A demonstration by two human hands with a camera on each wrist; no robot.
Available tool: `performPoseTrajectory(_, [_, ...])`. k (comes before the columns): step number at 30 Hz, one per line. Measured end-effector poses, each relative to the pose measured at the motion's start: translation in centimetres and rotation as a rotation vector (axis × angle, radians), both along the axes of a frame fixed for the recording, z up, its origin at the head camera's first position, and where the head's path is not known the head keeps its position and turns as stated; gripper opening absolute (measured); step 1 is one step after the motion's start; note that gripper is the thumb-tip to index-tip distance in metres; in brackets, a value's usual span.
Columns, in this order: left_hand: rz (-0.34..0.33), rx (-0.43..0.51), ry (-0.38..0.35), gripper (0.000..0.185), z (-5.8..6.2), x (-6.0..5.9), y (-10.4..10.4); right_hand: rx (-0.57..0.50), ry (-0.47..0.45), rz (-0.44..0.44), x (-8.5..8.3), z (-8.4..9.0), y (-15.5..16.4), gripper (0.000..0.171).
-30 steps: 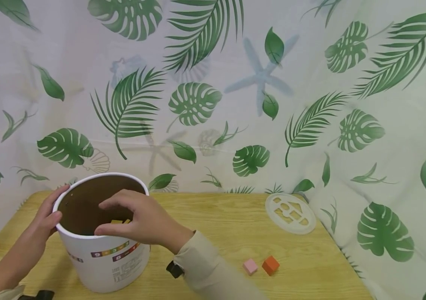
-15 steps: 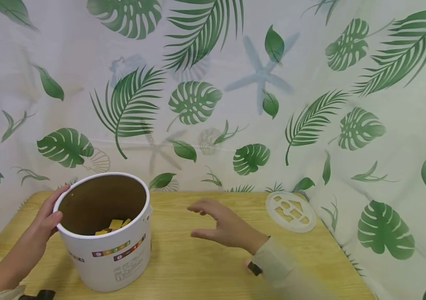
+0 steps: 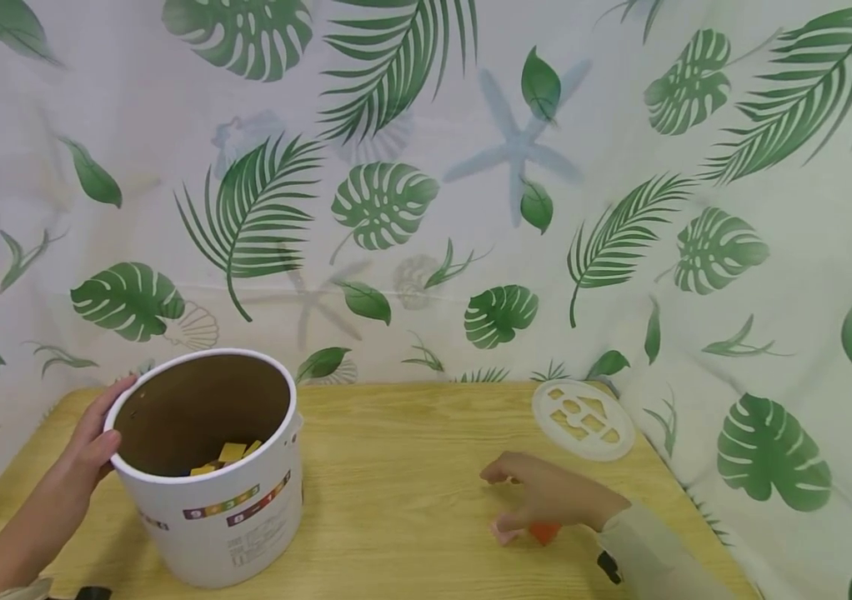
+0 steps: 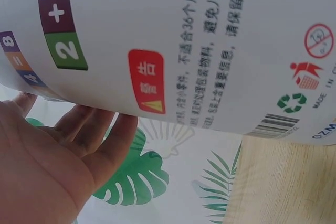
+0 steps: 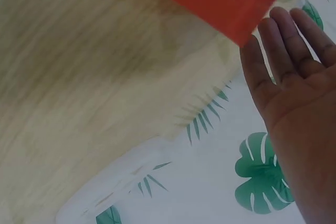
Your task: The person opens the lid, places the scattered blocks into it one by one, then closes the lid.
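My left hand holds the side of a white bucket, its thumb at the rim. Its slightly bent fingertips meet the printed wall in the left wrist view. Inside the bucket lie several yellow blocks. To the right, my right hand reaches down over two small blocks, fingers and thumb apart. A pink cube shows beside the thumb. An orange-red cube is partly hidden under the hand; the same red cube appears large near the straight fingers in the right wrist view.
A round translucent stencil plate with cut-out shapes lies at the table's back right. The wood-grain table meets a leaf-printed cloth along its back and right edges.
My right hand has come out of the bucket and travelled right, down over the two cubes. My left hand stays on the bucket. The yellow blocks inside have come into fuller view.
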State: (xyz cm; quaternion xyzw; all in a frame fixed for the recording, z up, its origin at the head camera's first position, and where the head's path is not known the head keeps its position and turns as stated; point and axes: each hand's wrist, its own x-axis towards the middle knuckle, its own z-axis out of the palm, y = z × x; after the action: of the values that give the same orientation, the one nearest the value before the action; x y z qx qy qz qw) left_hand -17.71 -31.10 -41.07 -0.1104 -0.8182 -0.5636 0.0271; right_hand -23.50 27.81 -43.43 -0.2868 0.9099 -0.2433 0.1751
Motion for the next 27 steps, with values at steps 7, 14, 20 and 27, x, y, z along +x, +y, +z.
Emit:
performPoseTrajectory(7, [-0.003,-0.002,0.0,0.055,-0.1,0.2,0.1,0.023,0.043,0.068,1.0,-1.3,1.2,0.049])
performPoseTrajectory(14, [-0.004,-0.002,-0.005,0.056,0.1,0.0,0.0,-0.005,0.043,0.07,0.9,-1.8,1.0,0.026])
performPoseTrajectory(20, [0.0,-0.021,0.026,0.055,0.0,0.2,0.0,0.005,0.081,0.061,0.6,-2.4,1.1,0.018])
performPoseTrajectory(27, [0.009,-0.032,0.049,0.054,0.0,0.3,0.1,-0.002,0.146,-0.023,0.0,-1.8,0.9,0.018])
